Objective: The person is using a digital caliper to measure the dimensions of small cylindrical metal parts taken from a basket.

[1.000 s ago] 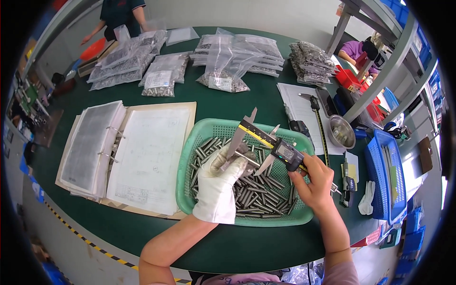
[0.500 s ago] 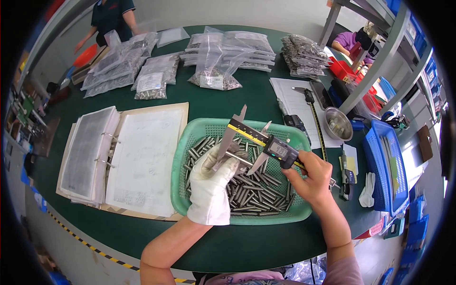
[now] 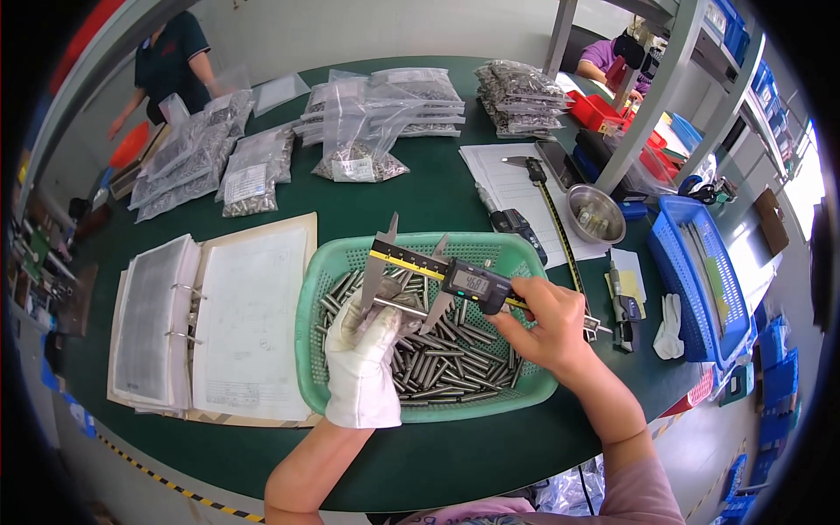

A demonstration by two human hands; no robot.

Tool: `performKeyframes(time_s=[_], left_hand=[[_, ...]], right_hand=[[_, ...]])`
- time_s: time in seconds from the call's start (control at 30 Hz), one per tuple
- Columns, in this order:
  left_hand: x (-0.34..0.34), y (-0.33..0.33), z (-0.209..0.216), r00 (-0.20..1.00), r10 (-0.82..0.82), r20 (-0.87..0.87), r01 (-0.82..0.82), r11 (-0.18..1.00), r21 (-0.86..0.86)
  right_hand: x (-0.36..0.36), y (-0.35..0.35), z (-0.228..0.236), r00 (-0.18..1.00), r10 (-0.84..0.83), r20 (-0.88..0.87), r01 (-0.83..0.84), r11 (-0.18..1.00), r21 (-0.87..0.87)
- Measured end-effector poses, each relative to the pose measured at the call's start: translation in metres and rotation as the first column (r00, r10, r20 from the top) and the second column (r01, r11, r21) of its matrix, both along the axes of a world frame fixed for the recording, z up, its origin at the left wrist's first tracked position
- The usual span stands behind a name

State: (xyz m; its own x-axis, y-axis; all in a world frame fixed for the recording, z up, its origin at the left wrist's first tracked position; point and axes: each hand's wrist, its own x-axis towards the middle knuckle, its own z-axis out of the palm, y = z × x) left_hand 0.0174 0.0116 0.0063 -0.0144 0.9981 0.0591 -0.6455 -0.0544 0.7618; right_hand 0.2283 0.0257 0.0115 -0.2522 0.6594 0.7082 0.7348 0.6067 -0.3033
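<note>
My left hand (image 3: 366,354), in a white glove, holds a short metal pin (image 3: 398,306) level between the jaws of a digital caliper (image 3: 442,276). My bare right hand (image 3: 538,324) grips the caliper's slider body with the thumb on it. Both hands hover over a green plastic basket (image 3: 319,262) that holds several metal pins (image 3: 455,367).
An open ring binder (image 3: 214,324) lies left of the basket. Several clear bags of metal parts (image 3: 359,131) are piled at the back. To the right lie a second caliper (image 3: 547,206), a steel bowl (image 3: 595,214) and a blue basket (image 3: 700,271). Two other people work at the far edge.
The view has shifted slightly. The caliper and the pin stay between my hands over the basket, with the jaws now closed on the pin's ends.
</note>
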Motion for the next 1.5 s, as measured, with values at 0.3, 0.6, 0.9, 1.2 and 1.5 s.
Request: performKeyframes(time_s=[0.3,0.6,0.9,1.2,1.5], left_hand=[[-0.001,0.001,0.001,1.0,0.016,-0.004,-0.016,1.0,0.01],[-0.004,0.0,0.001,0.999,-0.021,0.027,0.02,1.0,0.013],[-0.001,-0.001,0.008,0.999,-0.031,0.006,0.031,0.999,-0.006],[-0.001,0.003,0.002,0.997,-0.061,0.05,0.064,0.997,-0.045],[-0.01,0.006,0.009,0.787,0.036,-0.616,-0.025,0.999,0.025]], right_hand=[[-0.001,0.0,0.001,0.997,-0.002,0.071,0.005,0.999,-0.041],[-0.003,0.001,0.001,0.999,-0.027,0.035,0.027,1.0,-0.006],[0.0,0.0,0.0,0.999,-0.025,0.042,0.024,0.999,0.021],[0.003,0.0,-0.001,0.993,-0.027,0.115,0.029,0.999,-0.015],[-0.001,0.007,-0.004,0.996,-0.045,-0.08,0.049,0.997,0.056]])
